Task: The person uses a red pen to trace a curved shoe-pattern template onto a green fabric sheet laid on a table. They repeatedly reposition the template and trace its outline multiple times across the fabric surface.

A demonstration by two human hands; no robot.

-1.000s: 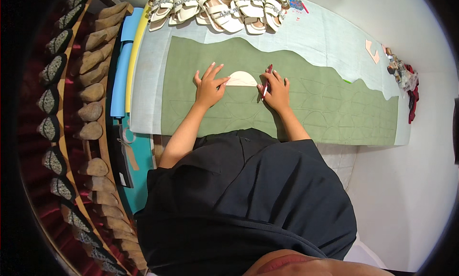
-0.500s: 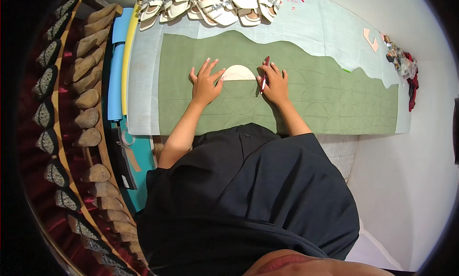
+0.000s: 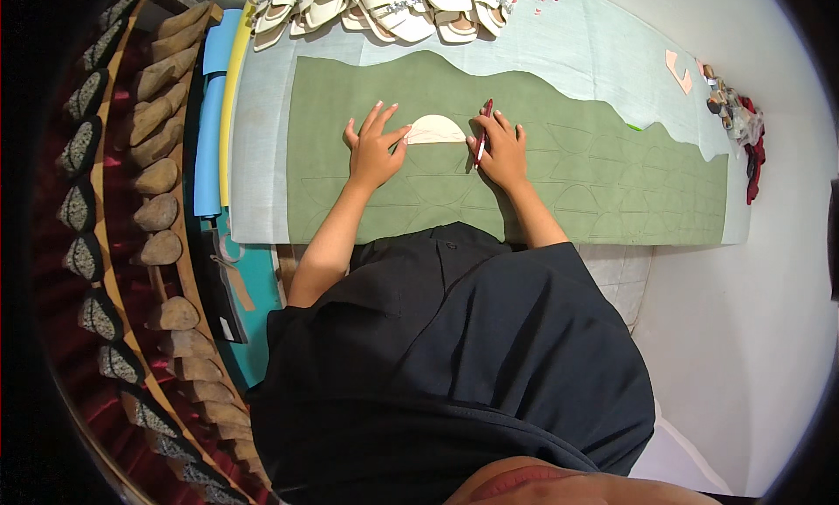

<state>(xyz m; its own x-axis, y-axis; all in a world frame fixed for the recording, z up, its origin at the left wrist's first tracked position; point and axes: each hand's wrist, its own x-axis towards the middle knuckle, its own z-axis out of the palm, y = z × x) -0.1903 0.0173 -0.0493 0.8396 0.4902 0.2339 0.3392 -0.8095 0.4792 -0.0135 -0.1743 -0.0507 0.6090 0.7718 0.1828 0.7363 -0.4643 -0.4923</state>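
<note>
A cream half-round template (image 3: 436, 131) lies flat on a green sheet of material (image 3: 350, 90), its straight edge toward me. At its left corner, my left hand (image 3: 374, 151) rests with fingers spread, thumb and fingertips touching the edge. My right hand (image 3: 502, 153) is closed around a dark red pen (image 3: 486, 125), which stands out from between the fingers. A fingertip of that hand is at the template's right corner. Drawn half-round and curved outlines cover the sheet below the template and to the right.
Several white sandals (image 3: 398, 11) stand along the table's far edge. Pale cloth (image 3: 603, 55) covers the table under the sheet. Racks of wooden shoe lasts (image 3: 160, 212) and dark patterned shoes (image 3: 85, 257) line the left. A white wall (image 3: 743, 330) rises at right.
The whole view has shifted very slightly. Both hands, the template and the pen keep nearly the same places on the green sheet.
</note>
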